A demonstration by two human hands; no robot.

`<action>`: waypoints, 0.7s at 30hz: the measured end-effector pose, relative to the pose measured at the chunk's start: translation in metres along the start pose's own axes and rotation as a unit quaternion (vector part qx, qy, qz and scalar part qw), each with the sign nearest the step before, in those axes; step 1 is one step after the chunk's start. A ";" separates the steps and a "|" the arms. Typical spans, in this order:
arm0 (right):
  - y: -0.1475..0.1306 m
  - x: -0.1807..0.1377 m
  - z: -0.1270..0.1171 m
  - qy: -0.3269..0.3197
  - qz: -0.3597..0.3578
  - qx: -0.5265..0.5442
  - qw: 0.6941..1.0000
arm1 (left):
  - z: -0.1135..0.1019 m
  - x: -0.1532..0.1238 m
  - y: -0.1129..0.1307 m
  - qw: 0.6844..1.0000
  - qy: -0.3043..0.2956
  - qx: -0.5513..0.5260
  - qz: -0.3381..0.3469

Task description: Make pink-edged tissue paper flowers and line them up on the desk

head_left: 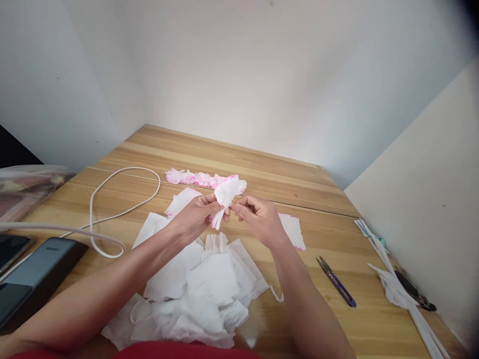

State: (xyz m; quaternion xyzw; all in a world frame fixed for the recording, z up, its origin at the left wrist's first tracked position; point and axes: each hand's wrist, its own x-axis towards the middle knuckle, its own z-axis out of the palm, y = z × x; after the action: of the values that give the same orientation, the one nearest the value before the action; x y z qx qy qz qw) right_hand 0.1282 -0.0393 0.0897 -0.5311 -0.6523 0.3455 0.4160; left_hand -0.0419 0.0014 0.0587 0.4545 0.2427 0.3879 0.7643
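My left hand (198, 214) is closed around a piece of white tissue paper (226, 190) with pink edges. The sheet is gathered at its middle and fans out above and below the fingers. Against that gathered middle, the thumb and forefinger of my right hand (256, 217) are pinched together; what sits between them is too small to make out. Below both hands spreads a loose pile of white tissue pieces (213, 279). Flat pink-edged sheets lie partly behind my left hand (183, 200) and beyond my right wrist (292, 230).
A row of crumpled pink-and-white paper bunches (198, 178) lies farther back. Purple-handled thread snips (337, 281) rest at right, near white strips (402, 299) and a dark-handled tool (411, 289) by the wall. A white cable (92, 209) loops left, beside a grey box-like device (45, 269).
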 end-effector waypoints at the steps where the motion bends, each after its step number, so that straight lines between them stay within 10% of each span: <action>1: 0.001 0.001 0.000 -0.015 0.016 0.035 0.999 | 0.001 0.000 -0.001 1.000 -0.001 -0.021 -0.009; 21: 0.028 0.003 0.000 0.054 0.033 0.017 0.998 | -0.003 0.005 -0.004 1.000 0.010 -0.006 -0.014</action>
State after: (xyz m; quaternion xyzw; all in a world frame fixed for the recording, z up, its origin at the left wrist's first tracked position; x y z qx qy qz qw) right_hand 0.1391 -0.0314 0.0654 -0.5627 -0.6050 0.3410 0.4483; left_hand -0.0398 0.0057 0.0533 0.4425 0.2546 0.3828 0.7700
